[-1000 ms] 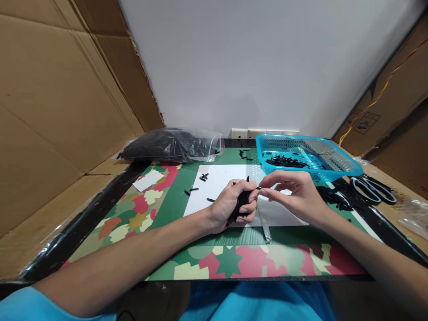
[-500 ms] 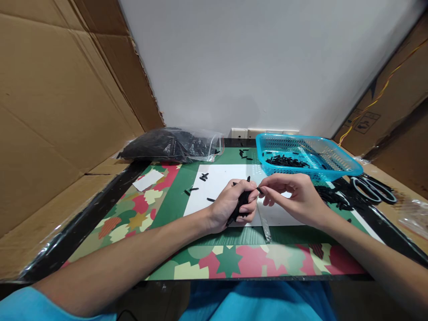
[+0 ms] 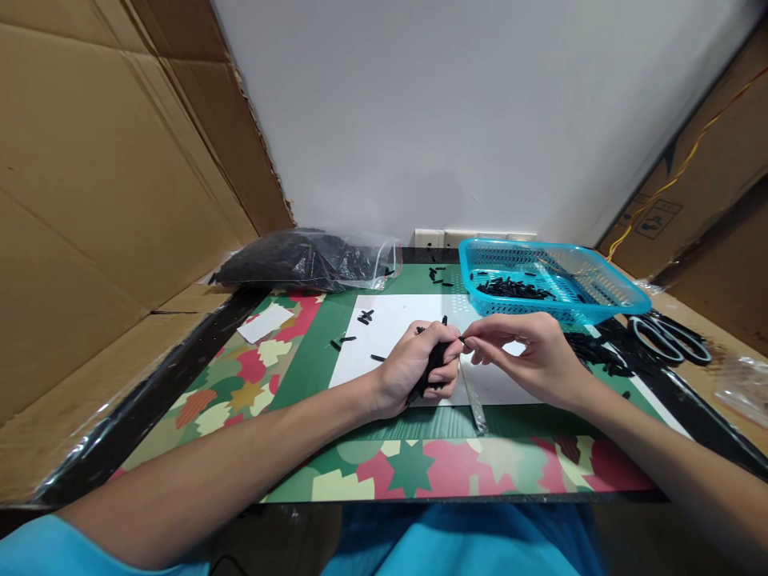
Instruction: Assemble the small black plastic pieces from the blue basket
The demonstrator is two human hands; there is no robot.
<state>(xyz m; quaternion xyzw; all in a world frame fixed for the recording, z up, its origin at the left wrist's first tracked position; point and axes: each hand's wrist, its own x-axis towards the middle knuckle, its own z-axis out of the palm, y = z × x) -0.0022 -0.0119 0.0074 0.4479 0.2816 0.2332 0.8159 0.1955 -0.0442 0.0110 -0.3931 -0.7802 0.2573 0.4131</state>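
**Left hand (image 3: 414,364) grips black bundle (image 3: 432,372); right hand (image 3: 534,348) pinches small black piece (image 3: 463,341)**

The black bundle, made up of short dark pieces, sits in the left hand above the white sheet (image 3: 414,308). The left fingers are curled closed around it. Just beside them, the right thumb and index finger are closed on 1 small black piece.

Below the hands, a narrow clear strip (image 3: 475,404) lies partly across the white sheet and the green patterned mat (image 3: 300,344). Loose black pieces (image 3: 366,317) are scattered on the sheet and mat, to the left and farther back. A small white paper (image 3: 265,323) lies on the mat's left side.

At the back left rests a clear bag (image 3: 300,260) full of dark material. Back right stands a blue basket (image 3: 618,302) holding more black pieces. Near it are a dark pile (image 3: 597,354) and scissors (image 3: 665,339) with pale handles; crumpled clear plastic (image 3: 744,386) lies farther right.

Cardboard (image 3: 108,160) stands at the left, and a pale wall (image 3: 450,120) rises behind.
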